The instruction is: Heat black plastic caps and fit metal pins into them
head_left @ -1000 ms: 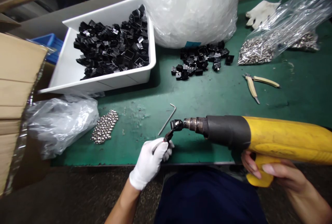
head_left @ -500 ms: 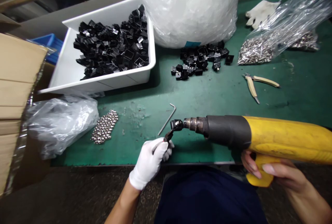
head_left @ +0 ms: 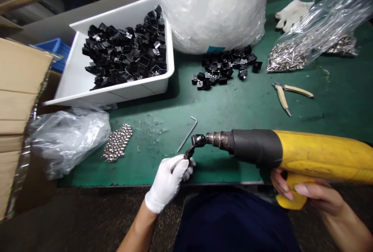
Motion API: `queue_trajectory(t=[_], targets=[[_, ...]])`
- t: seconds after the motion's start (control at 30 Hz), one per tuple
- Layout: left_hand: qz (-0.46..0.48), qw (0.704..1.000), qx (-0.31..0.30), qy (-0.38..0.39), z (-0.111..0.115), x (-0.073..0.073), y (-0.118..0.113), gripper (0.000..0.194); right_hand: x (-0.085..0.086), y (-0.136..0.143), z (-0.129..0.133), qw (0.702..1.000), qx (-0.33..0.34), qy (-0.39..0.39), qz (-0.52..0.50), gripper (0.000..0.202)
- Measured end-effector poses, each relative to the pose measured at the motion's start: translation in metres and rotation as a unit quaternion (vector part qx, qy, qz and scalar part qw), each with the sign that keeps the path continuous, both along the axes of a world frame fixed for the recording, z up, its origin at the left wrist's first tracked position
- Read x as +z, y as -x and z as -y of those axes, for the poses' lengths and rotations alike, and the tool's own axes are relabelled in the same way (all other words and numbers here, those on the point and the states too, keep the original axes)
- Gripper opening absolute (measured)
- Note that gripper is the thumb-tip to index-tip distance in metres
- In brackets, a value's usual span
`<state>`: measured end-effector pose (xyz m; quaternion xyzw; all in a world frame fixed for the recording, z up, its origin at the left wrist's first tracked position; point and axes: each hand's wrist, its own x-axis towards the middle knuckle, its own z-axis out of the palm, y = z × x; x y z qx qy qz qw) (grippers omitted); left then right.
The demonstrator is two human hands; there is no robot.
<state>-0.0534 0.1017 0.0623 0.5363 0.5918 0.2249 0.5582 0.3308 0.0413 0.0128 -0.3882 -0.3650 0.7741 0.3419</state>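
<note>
Gloved left hand (head_left: 169, 182) grips pliers (head_left: 186, 155) clamping a small black part (head_left: 198, 140) against the nozzle of the yellow heat gun (head_left: 291, 154). Bare right hand (head_left: 305, 195) clasps the gun's handle; no readable writing shows on it. Hex key (head_left: 188, 134) lies just left of the nozzle

A white bin (head_left: 87, 88) of black parts sits upper left; cutters (head_left: 284, 96) lie right on the green worktop (head_left: 233, 104); a hex key (head_left: 188, 133) lies centre.

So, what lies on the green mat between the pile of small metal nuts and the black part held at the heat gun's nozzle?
In the head view, only the bent hex key lies there.
</note>
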Motion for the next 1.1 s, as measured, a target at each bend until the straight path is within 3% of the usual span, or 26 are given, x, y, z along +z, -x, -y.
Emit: queue_trajectory(t=[0.27,0.77,0.97,1.1], targets=[[-0.002,1.0,-0.003,0.003,0.001,-0.003,0.002,0.042,-0.009,-0.002,0.006,0.999,-0.011,0.0,-0.032,0.036],[0.011,1.0,0.013,0.017,0.0,-0.001,0.004,0.045,0.001,0.005,-0.003,0.999,-0.013,0.01,-0.045,0.031],[0.049,0.997,-0.001,0.058,-0.002,-0.01,0.018,0.041,0.003,0.008,-0.007,0.998,-0.017,0.005,-0.052,0.032],[0.076,0.992,-0.005,0.1,-0.01,-0.006,0.018,0.041,0.003,0.007,-0.008,0.998,-0.008,0.007,-0.058,0.035]])
